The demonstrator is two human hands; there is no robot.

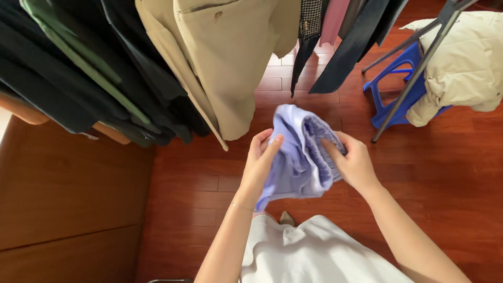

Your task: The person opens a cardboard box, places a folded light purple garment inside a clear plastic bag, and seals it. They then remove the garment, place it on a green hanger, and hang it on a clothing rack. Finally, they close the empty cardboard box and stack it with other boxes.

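A crumpled lavender cotton garment with a gathered elastic edge was held in the air between both hands, above the red-brown wooden floor. Its long axis ran steeply, the bunched end pointing up and away toward the hanging clothes and the loose end drooping down toward the person's white skirt. The left hand was closed on the garment's left edge, thumb on top against the fabric. The right hand gripped the ruffled right edge, fingers curled into the cloth. A beige hanging coat hung just beyond the garment, and a blue plastic stool stood well apart.
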